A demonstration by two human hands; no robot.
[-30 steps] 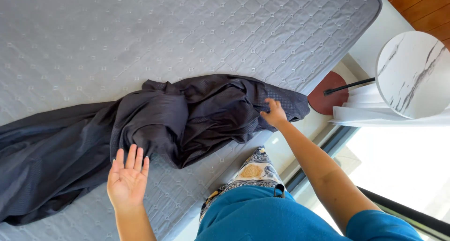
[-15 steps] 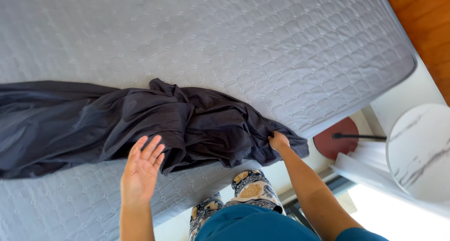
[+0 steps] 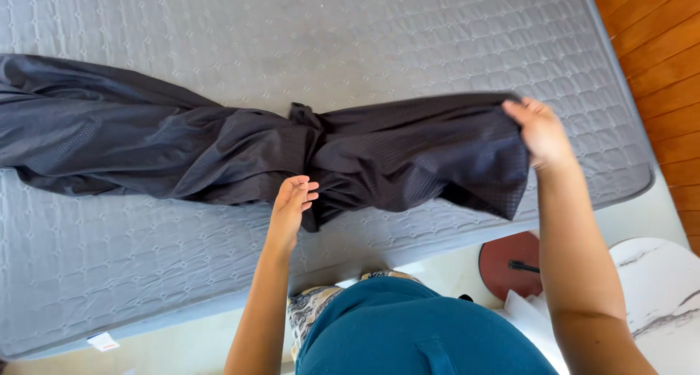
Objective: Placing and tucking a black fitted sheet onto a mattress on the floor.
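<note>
Starting at the left, a small white label point(image 3: 103, 341) with a red mark hangs off the near edge of the grey quilted mattress point(image 3: 408, 32), close to its lower left corner. Across the mattress lies a dark grey sheet point(image 3: 182, 145), bunched and twisted at its middle, its long axis running left to right from the left border to the far right. The left hand point(image 3: 294, 200) rests with loosely curled fingers on the near edge of the sheet, just below the twist, gripping nothing firmly. The right hand point(image 3: 538, 131) pinches the sheet's right end and lifts it off the mattress. Below, past the mattress edge, stand a round red base point(image 3: 503, 266) and a white marbled tabletop point(image 3: 660, 295).
</note>
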